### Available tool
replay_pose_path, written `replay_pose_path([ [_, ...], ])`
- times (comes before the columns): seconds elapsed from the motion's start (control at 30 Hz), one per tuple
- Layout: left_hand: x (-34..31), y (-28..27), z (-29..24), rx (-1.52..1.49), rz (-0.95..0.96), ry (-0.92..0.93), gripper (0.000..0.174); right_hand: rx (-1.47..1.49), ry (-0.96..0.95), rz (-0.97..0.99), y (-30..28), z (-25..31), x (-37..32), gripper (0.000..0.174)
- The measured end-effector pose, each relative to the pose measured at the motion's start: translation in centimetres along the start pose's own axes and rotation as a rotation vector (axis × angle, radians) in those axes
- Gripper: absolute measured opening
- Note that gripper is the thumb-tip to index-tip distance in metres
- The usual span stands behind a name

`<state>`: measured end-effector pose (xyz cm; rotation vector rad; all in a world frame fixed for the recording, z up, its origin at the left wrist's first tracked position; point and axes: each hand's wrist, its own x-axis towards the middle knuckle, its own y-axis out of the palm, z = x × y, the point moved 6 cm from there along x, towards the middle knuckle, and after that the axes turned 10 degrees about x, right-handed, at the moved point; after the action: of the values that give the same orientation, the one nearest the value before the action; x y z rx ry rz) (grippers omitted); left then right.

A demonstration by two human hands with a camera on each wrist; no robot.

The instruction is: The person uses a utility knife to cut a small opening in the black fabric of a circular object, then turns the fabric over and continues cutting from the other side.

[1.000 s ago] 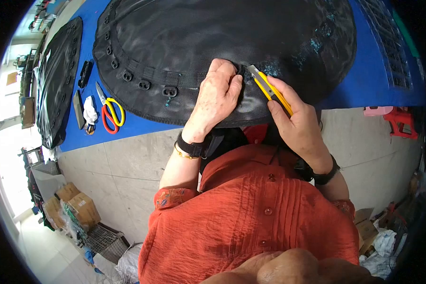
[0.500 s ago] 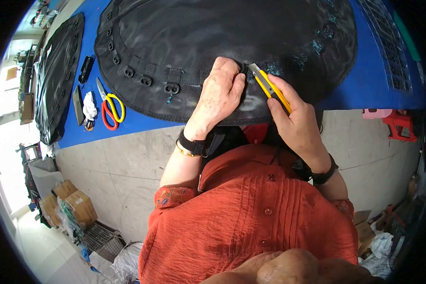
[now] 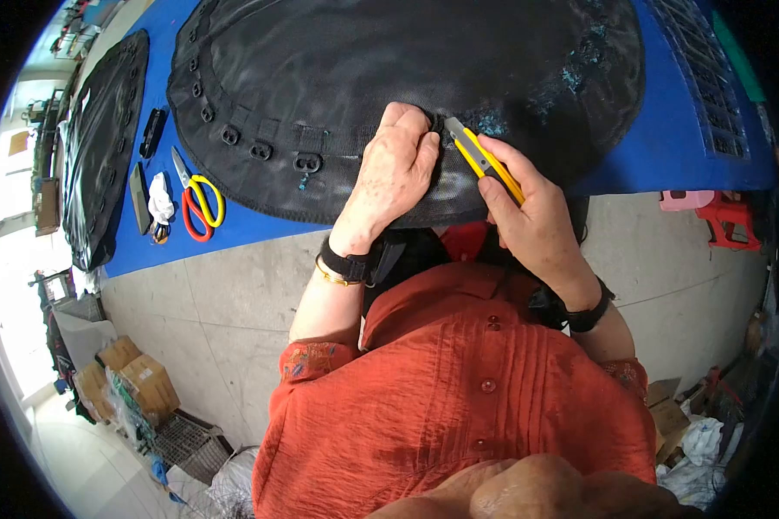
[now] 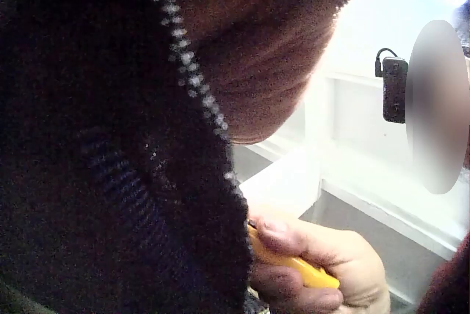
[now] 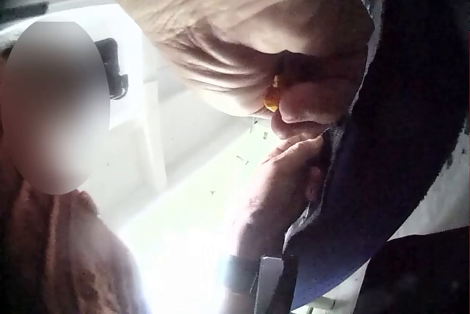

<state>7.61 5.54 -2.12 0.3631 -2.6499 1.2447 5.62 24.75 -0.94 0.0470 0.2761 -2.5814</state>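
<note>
A large rounded piece of black mesh fabric (image 3: 337, 60) lies over the near part of the table, with black plastic buckles (image 3: 306, 163) along its curved border. My left hand (image 3: 395, 160) grips the fabric near its border, fingers curled under and thumb alongside; what is inside the fist is hidden. In my right hand (image 3: 541, 216) I hold a yellow utility knife (image 3: 486, 163), its blade pointing up-left close beside the left thumb. The left wrist view shows the knife's yellow handle (image 4: 312, 273) between right thumb and fingers. Teal thread scraps (image 3: 571, 80) cling to the fabric's right side.
Red-and-yellow scissors (image 3: 201, 203), a white crumpled bundle (image 3: 160, 199) and small dark tools lie on the blue table (image 3: 234, 238) at left. Beyond them is another black fabric piece (image 3: 104, 147). A clear sheet (image 3: 710, 78) lies at right; cardboard boxes (image 3: 147, 385) stand on the floor.
The knife's tip has shifted slightly left, closer to my left thumb. My left hand keeps its grip in the same spot on the fabric; the view has shifted a little.
</note>
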Motion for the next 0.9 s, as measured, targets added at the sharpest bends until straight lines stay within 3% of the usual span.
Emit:
replay_pose_path([
  [0.23, -0.1, 0.4, 0.7, -0.069, 0.095, -0.065, 0.011, -0.025, -0.013, 0.038, 0.4, 0.5, -0.3, 0.044],
  [0.9, -0.1, 0.7, 1.1, -0.1, 0.142, -0.093, 0.012, -0.038, -0.098, 0.069, 0.3, 0.2, -0.6, 0.044],
])
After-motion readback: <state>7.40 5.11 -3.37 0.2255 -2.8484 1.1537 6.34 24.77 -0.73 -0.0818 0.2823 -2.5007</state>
